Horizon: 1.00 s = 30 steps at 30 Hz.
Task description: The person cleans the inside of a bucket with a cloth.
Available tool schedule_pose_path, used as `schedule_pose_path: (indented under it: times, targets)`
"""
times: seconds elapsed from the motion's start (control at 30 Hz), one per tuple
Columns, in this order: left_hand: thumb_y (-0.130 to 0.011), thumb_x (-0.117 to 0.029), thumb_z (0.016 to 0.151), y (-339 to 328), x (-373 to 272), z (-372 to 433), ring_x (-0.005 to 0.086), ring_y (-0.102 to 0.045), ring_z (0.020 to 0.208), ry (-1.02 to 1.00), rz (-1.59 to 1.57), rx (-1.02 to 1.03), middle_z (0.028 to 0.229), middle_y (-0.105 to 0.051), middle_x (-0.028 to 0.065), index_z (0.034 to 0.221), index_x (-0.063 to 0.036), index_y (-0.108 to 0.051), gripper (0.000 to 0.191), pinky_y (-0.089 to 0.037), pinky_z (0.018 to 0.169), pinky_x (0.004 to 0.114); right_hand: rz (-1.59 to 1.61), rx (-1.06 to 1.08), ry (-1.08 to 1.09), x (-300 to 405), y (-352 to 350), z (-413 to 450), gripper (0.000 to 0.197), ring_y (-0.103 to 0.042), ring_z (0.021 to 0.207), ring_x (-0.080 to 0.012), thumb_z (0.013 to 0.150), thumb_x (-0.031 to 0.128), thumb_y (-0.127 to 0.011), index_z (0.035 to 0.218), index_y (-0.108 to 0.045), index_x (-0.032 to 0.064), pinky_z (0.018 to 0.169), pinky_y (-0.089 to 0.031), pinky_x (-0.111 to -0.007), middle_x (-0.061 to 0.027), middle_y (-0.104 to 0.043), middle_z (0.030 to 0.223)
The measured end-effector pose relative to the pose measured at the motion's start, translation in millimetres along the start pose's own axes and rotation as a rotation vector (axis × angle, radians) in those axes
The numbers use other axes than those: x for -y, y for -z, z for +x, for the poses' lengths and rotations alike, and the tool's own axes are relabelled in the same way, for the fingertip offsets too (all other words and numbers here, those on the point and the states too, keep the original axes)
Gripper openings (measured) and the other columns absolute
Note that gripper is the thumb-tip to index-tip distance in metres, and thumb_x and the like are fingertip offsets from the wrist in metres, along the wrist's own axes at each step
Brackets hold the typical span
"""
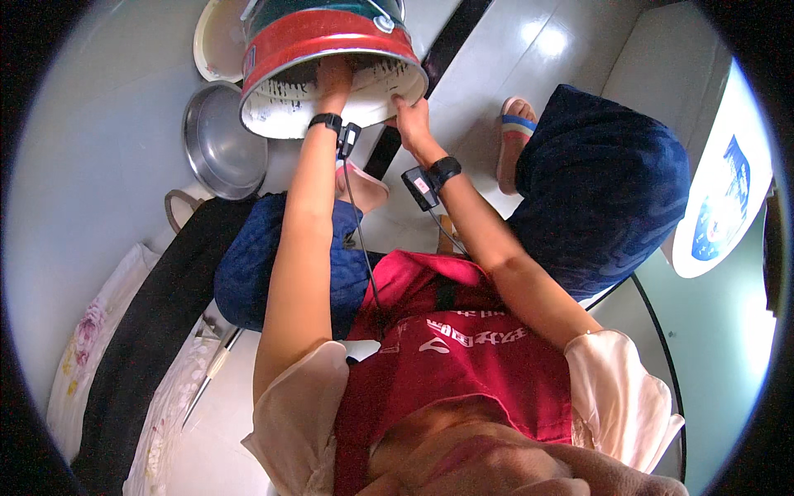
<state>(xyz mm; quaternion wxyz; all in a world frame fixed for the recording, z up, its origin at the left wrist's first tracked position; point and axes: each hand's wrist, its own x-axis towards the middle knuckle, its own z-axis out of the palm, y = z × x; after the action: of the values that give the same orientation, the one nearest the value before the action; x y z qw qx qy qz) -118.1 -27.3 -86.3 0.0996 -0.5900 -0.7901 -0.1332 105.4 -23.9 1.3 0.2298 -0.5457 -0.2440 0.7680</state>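
A red and dark green metal bucket (335, 31) is tipped so that its open mouth faces me. Its pale inner wall has dark streaks and specks. My left hand (335, 77) reaches inside, its fingers lost in the shadow; whether it holds something there cannot be made out. At the lower right of the rim, my right hand (410, 118) grips the bucket's wall, with the thumb on the inner side and the fingers underneath.
Left of the bucket are a round metal basin (223, 142) and a pale enamel-like basin (220, 40). A dark strip (456, 37) crosses the tiled floor. A black cloth (155, 297) and a pointed tool (211, 372) lie by my left leg. At right stands a white appliance (713, 186).
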Motion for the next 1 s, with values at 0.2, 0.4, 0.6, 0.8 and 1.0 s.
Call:
schedule_pose_path:
  times: [0.2,0.4,0.6,0.8,1.0]
  targets:
    - [-0.054,-0.018,0.085,15.1,-109.2,8.1,0.0436,-0.059,0.088,0.077,-0.255,0.127,0.093,-0.063,0.0243,0.094,-0.0012,-0.064,0.022,-0.046,0.077,0.051,-0.105,-0.122,0.258,-36.0,54.5,39.7,0.026,-0.064,0.075,-0.0261,0.084,0.009,-0.056,0.106,-0.055,-0.0044,0.057,-0.058,-0.039,-0.0133,-0.062,0.095]
    - [-0.055,-0.016,0.085,9.0,-9.4,15.8,0.0401,-0.058,0.095,0.220,-0.320,0.240,0.098,-0.063,0.0231,0.101,-0.0012,-0.062,0.023,-0.045,0.082,0.047,-0.012,-0.046,0.125,-19.9,1.4,10.8,0.027,-0.062,0.087,-0.0248,0.082,0.006,-0.056,0.107,-0.060,-0.0038,0.079,-0.047,-0.035,-0.0156,-0.067,0.096]
    - [-0.057,-0.016,0.081,33.6,-73.1,7.5,0.0376,-0.060,0.093,0.001,-0.008,0.098,0.096,-0.064,0.0222,0.099,-0.0015,-0.064,0.024,-0.047,0.079,0.046,-0.059,-0.062,0.140,-23.4,19.3,20.4,0.027,-0.063,0.086,-0.0258,0.083,0.005,-0.056,0.108,-0.060,-0.0033,0.078,-0.047,-0.035,-0.0157,-0.067,0.097]
    - [-0.053,-0.018,0.084,25.7,-18.8,0.5,0.0403,-0.060,0.088,0.118,-0.048,0.121,0.091,-0.064,0.0217,0.101,-0.0029,-0.063,0.025,-0.048,0.074,0.048,-0.074,-0.031,0.154,-23.3,-1.5,16.8,0.026,-0.063,0.083,-0.0245,0.082,0.005,-0.057,0.106,-0.061,-0.0035,0.074,-0.048,-0.036,-0.0164,-0.066,0.095]
    - [-0.055,-0.014,0.081,27.8,-66.8,2.9,0.0399,-0.057,0.095,0.043,-0.075,0.004,0.095,-0.062,0.0230,0.097,-0.0020,-0.064,0.022,-0.047,0.079,0.047,-0.032,-0.087,0.122,-16.6,12.9,15.7,0.026,-0.063,0.084,-0.0242,0.082,0.006,-0.058,0.105,-0.061,-0.0042,0.075,-0.048,-0.035,-0.0161,-0.067,0.095]
